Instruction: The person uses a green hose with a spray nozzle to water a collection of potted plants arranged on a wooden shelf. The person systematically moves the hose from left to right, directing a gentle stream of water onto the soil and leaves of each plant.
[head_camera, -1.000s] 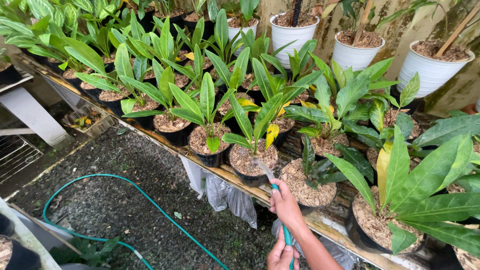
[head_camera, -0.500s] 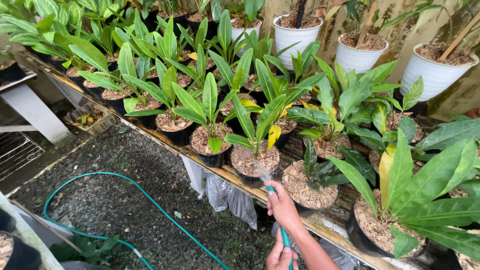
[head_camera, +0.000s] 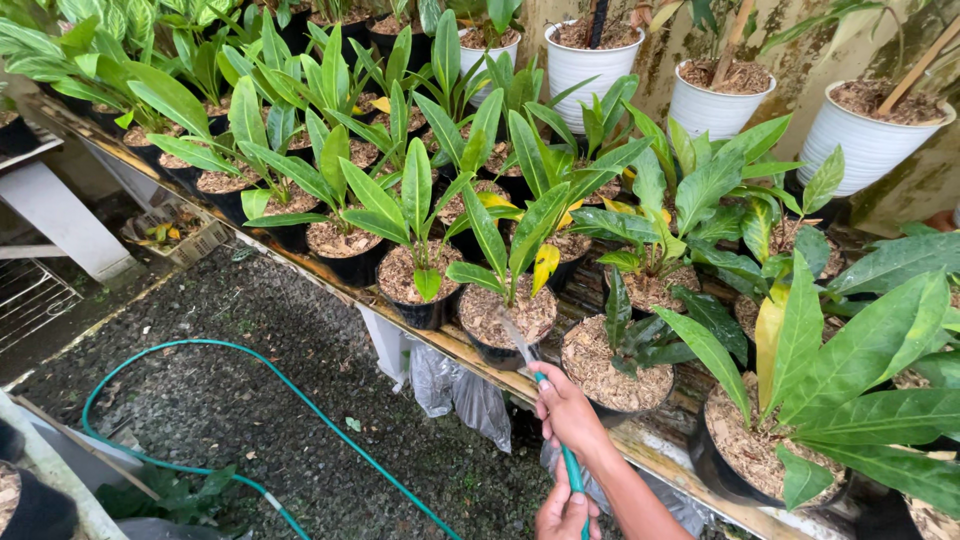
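Seen from the head camera, the person's right hand (head_camera: 566, 408) is wrapped tight around the end of a thin teal-green garden hose (head_camera: 300, 400), thumb pressed near its tip, and a fine spray of water (head_camera: 513, 338) fans up and left from it. The spray lands on a black plastic pot filled with brown mulch (head_camera: 505, 318) holding a green-and-yellow-leaved plant, which stands at the front edge of a long wooden plank bench (head_camera: 655, 452). The left hand (head_camera: 563, 512) sits lower, at the bottom edge of the view, fingers curled around the same hose just below the right. From the hands the hose drops out of sight, then shows again looping across the dark gravel floor (head_camera: 250, 340) to the left. More black pots of broad-leaved green plants crowd the bench in rows towards its far left corner. Behind them, along a stained wall, stand three white ribbed round pots (head_camera: 868, 145). Clear plastic sheeting (head_camera: 455, 392) hangs under the front edge of the bench.
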